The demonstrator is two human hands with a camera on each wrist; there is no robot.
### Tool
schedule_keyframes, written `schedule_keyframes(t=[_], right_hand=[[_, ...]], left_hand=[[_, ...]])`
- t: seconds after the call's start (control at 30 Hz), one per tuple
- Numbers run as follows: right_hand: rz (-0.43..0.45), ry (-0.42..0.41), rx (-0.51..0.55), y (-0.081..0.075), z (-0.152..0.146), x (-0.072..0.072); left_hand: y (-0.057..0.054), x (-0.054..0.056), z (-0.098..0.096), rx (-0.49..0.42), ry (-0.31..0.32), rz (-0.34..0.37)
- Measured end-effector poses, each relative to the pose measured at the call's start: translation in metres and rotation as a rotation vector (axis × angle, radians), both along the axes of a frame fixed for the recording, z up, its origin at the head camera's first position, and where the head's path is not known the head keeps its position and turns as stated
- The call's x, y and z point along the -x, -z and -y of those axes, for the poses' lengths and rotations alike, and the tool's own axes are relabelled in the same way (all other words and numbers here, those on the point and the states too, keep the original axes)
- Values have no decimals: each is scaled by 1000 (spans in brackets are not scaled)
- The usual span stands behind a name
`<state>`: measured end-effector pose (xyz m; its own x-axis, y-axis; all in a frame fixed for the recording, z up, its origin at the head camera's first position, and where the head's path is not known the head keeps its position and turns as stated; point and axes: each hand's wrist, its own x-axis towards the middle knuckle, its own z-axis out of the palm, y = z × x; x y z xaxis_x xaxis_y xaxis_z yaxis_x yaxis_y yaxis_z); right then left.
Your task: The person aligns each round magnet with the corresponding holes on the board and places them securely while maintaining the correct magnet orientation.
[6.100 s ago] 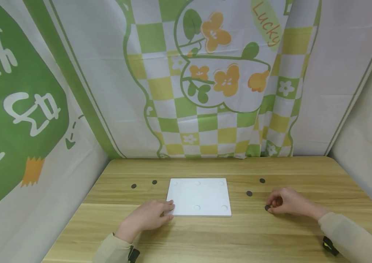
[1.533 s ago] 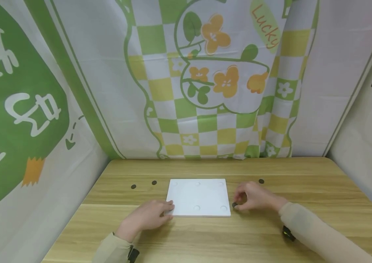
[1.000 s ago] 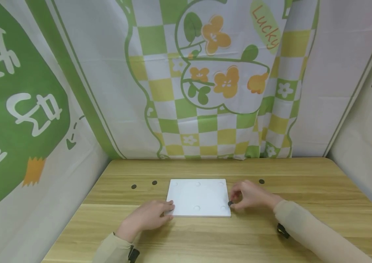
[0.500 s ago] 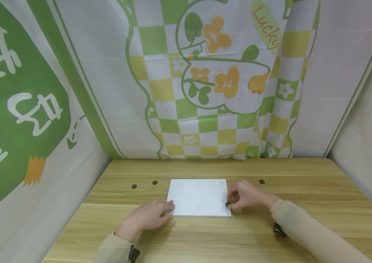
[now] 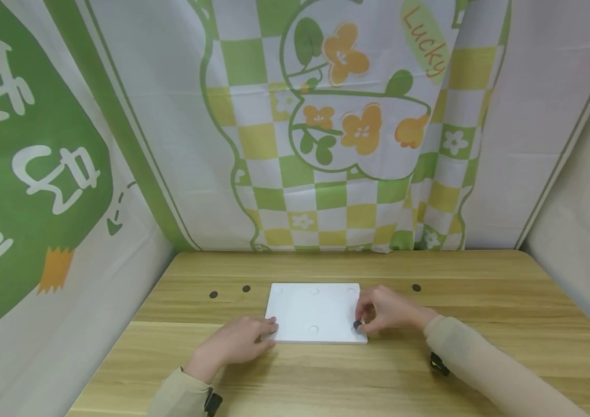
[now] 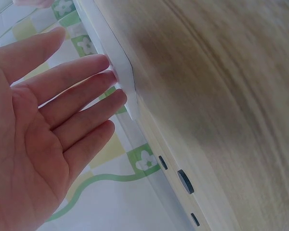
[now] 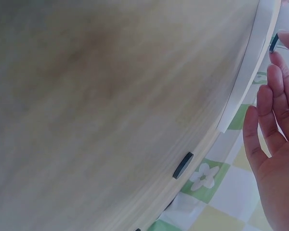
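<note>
A white rectangular board (image 5: 316, 310) with shallow round recesses lies on the table. My right hand (image 5: 391, 308) pinches a small black disc (image 5: 357, 325) between thumb and forefinger over the board's near right corner, where it overlaps a recess. In the right wrist view, that disc (image 7: 273, 43) is held on edge just above the board, and the other fingers (image 7: 267, 106) extend loosely. My left hand (image 5: 235, 341) rests with its fingertips on the board's near left corner. In the left wrist view, its fingers (image 6: 82, 96) are nearly straight and hold nothing.
Two black discs lie left of the board, one nearer (image 5: 246, 288) and one farther out (image 5: 214, 295). Another disc (image 5: 416, 288) lies at the back right. The right wrist view shows a disc (image 7: 183, 165) that the right hand hides from the head view. A printed curtain (image 5: 326, 191) hangs behind the table.
My right hand has picked up a black disc from the table at right and carried it left, over the board's near right corner. My left hand has stayed on the board.
</note>
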<state>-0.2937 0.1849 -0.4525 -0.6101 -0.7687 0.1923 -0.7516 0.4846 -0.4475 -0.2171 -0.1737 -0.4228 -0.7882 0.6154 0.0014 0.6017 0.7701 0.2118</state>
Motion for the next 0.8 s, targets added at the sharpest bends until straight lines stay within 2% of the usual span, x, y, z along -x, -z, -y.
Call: schedule_keyframes(t=[0.5, 0.8], right_hand=[[-40, 2, -31, 2, 4, -1], [-80, -12, -53, 1, 6, -3]], left_hand=[[1, 1, 0, 14, -17, 21], [0, 0, 0, 3, -2, 7]])
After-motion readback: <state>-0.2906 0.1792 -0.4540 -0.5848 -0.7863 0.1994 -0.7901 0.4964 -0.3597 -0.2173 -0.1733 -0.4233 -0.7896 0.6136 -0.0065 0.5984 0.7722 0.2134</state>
